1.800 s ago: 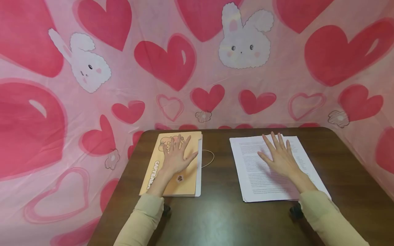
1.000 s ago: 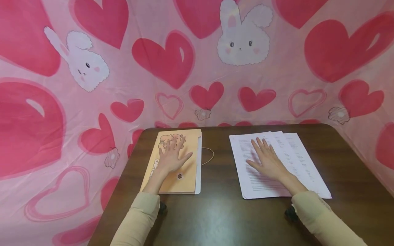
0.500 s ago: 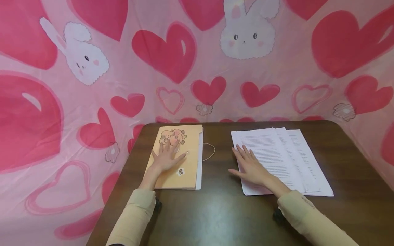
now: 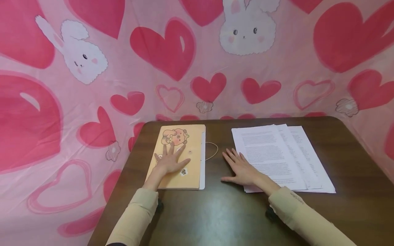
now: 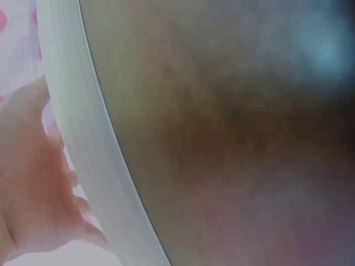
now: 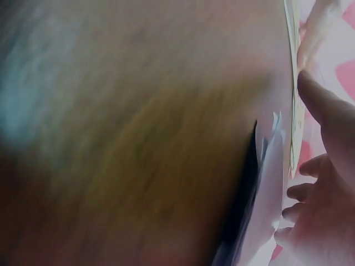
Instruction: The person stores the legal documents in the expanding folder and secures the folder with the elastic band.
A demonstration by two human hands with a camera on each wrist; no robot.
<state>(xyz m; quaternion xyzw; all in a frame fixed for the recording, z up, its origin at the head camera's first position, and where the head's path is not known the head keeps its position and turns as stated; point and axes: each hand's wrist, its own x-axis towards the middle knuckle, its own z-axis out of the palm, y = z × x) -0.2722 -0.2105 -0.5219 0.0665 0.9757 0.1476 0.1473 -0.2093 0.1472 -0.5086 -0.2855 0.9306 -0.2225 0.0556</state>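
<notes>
A tan folder [image 4: 194, 148] printed with a cartoon animal lies on the left of the table, a white sheet edge and a thin cord loop [image 4: 212, 151] showing at its right side. Over its lower left part my left hand [image 4: 168, 163] is spread flat, fingers straight. The folder's pale edge [image 5: 91, 133] crosses the left wrist view beside the palm. A stack of printed papers [image 4: 271, 153], its upper sheets fanned out, lies on the right. At its lower left edge my right hand [image 4: 243, 169] extends with straight fingers, the fingertips past the papers; it holds nothing.
The dark wooden table [image 4: 209, 215] has rounded far corners. Close behind it hangs a pink cloth [image 4: 147, 75] with hearts and rabbits. Small dark devices [image 4: 271, 214] sit under the wrists.
My right hand has slid left and nearer, from the middle of the papers to their left edge. My left hand has drawn nearer over the folder, which has shifted slightly right and nearer.
</notes>
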